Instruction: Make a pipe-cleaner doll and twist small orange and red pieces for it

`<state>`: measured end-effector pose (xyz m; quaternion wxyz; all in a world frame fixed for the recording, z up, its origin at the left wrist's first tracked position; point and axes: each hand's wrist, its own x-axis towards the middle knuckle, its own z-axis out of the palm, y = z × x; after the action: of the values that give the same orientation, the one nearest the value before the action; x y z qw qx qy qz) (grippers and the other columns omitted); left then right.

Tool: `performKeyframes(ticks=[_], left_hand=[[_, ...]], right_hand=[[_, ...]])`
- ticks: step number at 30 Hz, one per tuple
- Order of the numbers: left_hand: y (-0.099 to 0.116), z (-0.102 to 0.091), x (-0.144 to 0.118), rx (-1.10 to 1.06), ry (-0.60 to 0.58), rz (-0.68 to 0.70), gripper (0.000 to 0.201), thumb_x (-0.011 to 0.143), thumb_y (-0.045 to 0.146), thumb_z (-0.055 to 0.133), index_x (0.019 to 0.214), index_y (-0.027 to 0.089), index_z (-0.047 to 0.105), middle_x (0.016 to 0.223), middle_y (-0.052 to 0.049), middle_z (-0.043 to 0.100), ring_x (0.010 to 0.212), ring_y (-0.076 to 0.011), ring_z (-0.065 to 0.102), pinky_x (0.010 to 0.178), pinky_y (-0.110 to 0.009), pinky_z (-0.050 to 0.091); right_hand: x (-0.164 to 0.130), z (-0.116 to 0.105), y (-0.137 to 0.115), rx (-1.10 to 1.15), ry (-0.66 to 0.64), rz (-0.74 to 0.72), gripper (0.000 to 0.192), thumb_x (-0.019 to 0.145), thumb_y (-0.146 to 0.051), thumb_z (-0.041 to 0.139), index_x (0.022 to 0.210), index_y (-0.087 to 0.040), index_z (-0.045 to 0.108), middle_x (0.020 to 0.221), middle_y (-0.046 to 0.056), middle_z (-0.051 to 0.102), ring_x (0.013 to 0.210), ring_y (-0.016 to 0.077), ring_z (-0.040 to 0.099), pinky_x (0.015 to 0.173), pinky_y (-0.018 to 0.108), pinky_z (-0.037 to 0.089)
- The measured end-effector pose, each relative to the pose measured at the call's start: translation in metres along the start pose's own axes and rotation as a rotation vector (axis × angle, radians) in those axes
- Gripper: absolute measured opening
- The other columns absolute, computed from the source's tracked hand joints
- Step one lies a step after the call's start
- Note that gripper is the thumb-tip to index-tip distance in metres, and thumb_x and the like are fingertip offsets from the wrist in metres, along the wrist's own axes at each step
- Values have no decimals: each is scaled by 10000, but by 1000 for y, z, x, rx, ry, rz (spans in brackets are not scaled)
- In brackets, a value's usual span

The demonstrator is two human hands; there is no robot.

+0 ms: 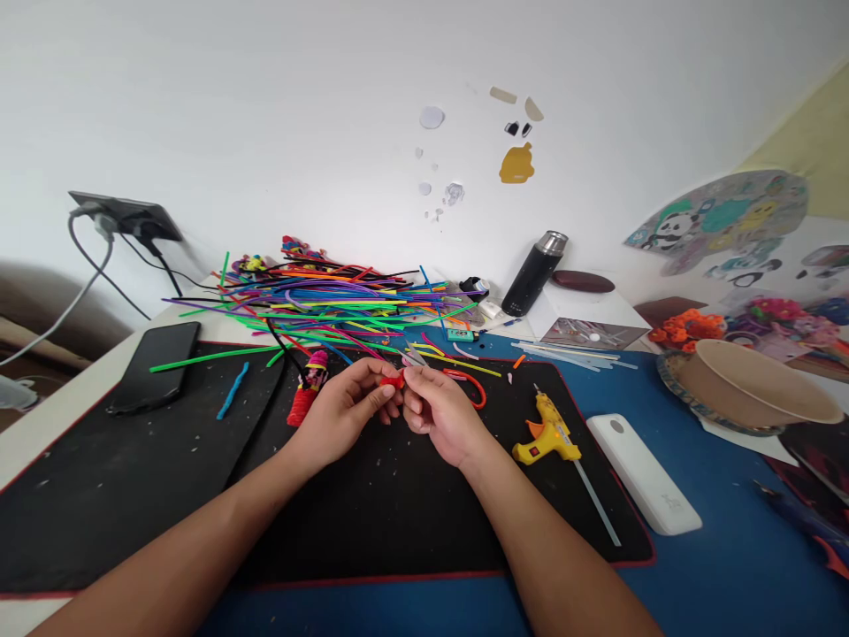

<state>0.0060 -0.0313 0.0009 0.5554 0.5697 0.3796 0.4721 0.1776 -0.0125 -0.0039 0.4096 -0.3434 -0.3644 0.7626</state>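
Observation:
A small red coil of fuzzy pipe cleaner (392,382) is held between my two hands above the black mat. My left hand (343,405) pinches it with thumb and fingers from the left. From the right, the thumb and bent fingers of my right hand (443,412) close on its other side. Just left of my left hand, a pipe-cleaner doll (309,389) with a pink hat and red body lies on the mat. Behind my right hand lie scissors (478,390) with red-orange handles, partly hidden by the hand.
Colourful pipe cleaners (332,305) are heaped along the wall. A yellow glue gun (549,431) and a white power bank (643,473) lie to the right. A phone (156,365) and a blue twisted piece (233,390) lie left. A black thermos (534,274) stands at the back.

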Motion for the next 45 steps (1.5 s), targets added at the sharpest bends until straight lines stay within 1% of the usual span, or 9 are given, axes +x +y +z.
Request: performKeyframes(ticks=[4,9,12,16,22,31,35,39,45], left_hand=[[1,-1,0,-55,-25,-13,294,926,429,727,1029,174,621,804,-34,715,688,-170,676,602,-280,540],[0,0,-1,-43,-44,11,265,941,399,713,1054,168,650,822,-46,728,693,-173,679,599,-281,542],[1,0,-1,-39,-23,4,265,934,408,719,1025,164,667,802,-42,722,685,-171,675,597,-282,545],[0,-1,0,-71,1,-12,304,914,423,742,1052,163,664,799,-41,726,663,-172,687,577,-278,546],[-4,-6,4,-108,84,-32,339,901,432,752,1064,161,631,800,-45,740,642,-174,695,562,-275,546],[0,-3,2,-76,-42,-79,304,928,419,723,1025,193,543,762,-11,711,618,-153,673,548,-250,519],[-3,-2,-2,-14,-65,-14,274,974,397,669,1119,215,524,786,1,700,652,-154,675,568,-252,523],[-6,0,-7,142,-124,68,205,1035,369,571,1147,198,577,881,-33,705,723,-147,668,635,-264,544],[-5,-1,-8,200,-168,73,198,1054,361,531,1166,201,565,930,-42,723,748,-148,666,660,-271,550]], right_hand=[[0,-1,1,-49,24,-34,401,774,-515,807,774,-191,571,550,-74,492,429,67,404,420,210,198],[-1,1,1,-69,44,-57,311,771,-435,784,791,-186,598,546,-73,505,421,63,400,423,207,205],[-1,2,0,-77,45,-56,304,780,-435,776,793,-188,600,541,-76,496,420,66,397,420,209,204],[-1,1,0,-91,50,-62,342,790,-477,787,814,-188,606,545,-77,492,423,66,395,419,211,208],[-1,2,-1,-134,51,-117,379,802,-534,782,856,-206,600,542,-83,495,412,76,415,406,212,206],[-1,2,-2,-177,100,-126,371,781,-514,796,880,-197,631,525,-80,513,407,79,423,401,208,239],[-1,2,-2,-160,91,-123,323,790,-468,781,846,-190,625,515,-86,495,404,74,417,402,204,230],[0,1,0,-128,81,-96,313,775,-446,787,829,-187,620,497,-97,460,397,69,400,396,203,221],[0,1,0,-99,72,-73,333,753,-444,813,831,-181,625,488,-105,435,403,66,398,405,201,215]])
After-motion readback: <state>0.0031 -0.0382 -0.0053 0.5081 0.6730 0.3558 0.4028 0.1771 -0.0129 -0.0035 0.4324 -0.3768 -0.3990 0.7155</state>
